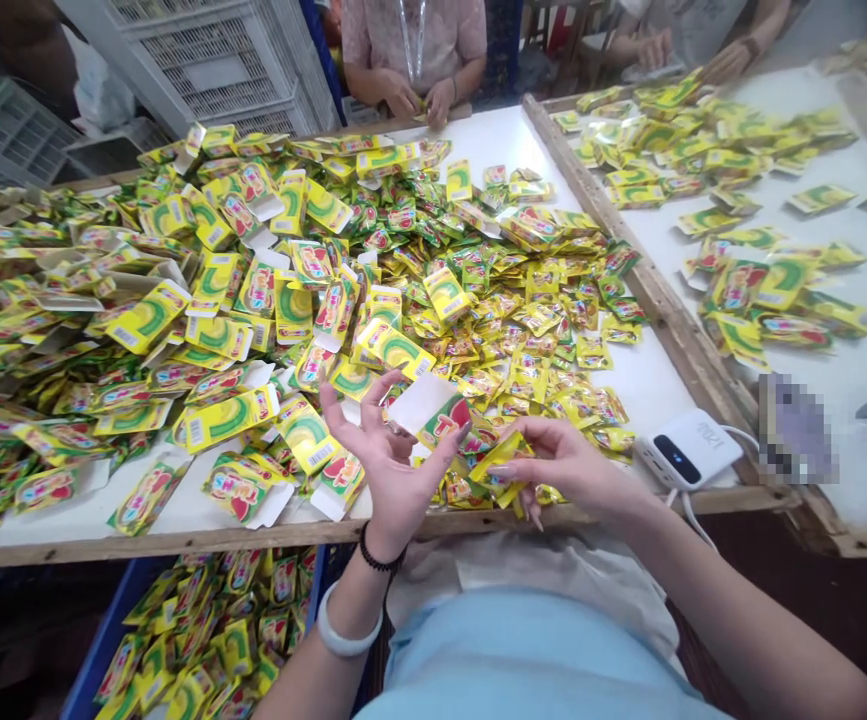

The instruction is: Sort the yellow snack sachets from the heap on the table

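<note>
Over the table's front edge, my left hand (395,460) pinches a small candy box (440,412) between thumb and fingers; its white end flap stands up. My right hand (553,462) grips a yellow candy packet (502,462) close against the right side of that box. Beneath and behind both hands lie loose yellow and green packets (530,370). To the left is a large heap of yellow and green candy boxes (230,415), several with raised white flaps.
A wooden strip (628,270) divides the tabletop, with more boxes (763,285) beyond it. A white power bank (688,448) with a cable sits at right. Below the table is a blue crate (114,640) full of boxes. Two people (414,50) work opposite, near stacked white crates (215,70).
</note>
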A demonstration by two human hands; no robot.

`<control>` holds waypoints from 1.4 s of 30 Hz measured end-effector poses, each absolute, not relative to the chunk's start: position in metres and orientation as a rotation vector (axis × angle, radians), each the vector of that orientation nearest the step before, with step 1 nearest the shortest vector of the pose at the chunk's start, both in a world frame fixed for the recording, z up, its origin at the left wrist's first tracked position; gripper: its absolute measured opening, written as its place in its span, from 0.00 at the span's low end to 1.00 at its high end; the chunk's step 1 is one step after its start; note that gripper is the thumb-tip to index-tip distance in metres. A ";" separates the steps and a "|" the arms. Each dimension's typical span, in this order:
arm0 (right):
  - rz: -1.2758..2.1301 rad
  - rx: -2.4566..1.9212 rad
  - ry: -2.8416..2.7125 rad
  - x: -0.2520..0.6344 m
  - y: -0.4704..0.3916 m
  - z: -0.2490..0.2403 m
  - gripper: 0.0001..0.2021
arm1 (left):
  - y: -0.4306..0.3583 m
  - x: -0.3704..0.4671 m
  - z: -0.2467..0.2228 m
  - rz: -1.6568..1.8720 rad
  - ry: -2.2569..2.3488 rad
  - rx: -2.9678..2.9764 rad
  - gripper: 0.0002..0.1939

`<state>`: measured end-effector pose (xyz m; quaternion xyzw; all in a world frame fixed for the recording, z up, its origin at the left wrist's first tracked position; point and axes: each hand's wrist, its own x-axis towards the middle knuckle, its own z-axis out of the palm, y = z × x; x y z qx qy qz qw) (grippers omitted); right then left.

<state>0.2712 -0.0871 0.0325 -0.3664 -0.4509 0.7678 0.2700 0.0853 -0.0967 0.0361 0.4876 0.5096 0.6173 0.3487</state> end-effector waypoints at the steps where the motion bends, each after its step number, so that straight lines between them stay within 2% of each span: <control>1: 2.099 -0.959 -1.174 0.269 -0.089 0.030 0.14 | -0.097 0.089 0.034 1.580 1.260 1.146 0.53; 5: 2.192 -0.930 -1.101 0.269 -0.095 0.027 0.16 | -0.097 0.094 0.028 1.198 0.975 0.769 0.25; 9: 1.825 -1.025 -1.111 0.280 -0.088 0.038 0.12 | -0.096 0.088 0.028 1.149 1.012 0.796 0.16; 15: 1.350 -0.964 -1.285 0.270 -0.072 0.062 0.09 | -0.101 0.096 0.035 0.862 0.993 1.099 0.17; 18: 1.140 -0.870 -1.632 0.265 -0.072 0.068 0.06 | -0.104 0.100 0.037 0.864 1.035 1.145 0.16; 22: 0.986 -0.959 -2.131 0.271 -0.076 0.075 0.09 | -0.106 0.100 0.032 0.823 1.119 1.292 0.16; 28: 0.972 -1.028 -2.516 0.278 -0.079 0.089 0.10 | -0.107 0.102 0.023 0.711 1.087 1.495 0.21; 33: 1.145 -0.932 -2.203 0.288 -0.075 0.072 0.10 | -0.106 0.097 0.019 0.743 1.005 1.403 0.26; 36: 1.048 -0.878 -2.033 0.291 -0.077 0.056 0.05 | -0.106 0.094 0.018 0.688 0.943 1.281 0.29; 42: 1.114 -0.870 -2.108 0.292 -0.084 0.052 0.07 | -0.103 0.095 0.018 0.645 0.908 1.278 0.31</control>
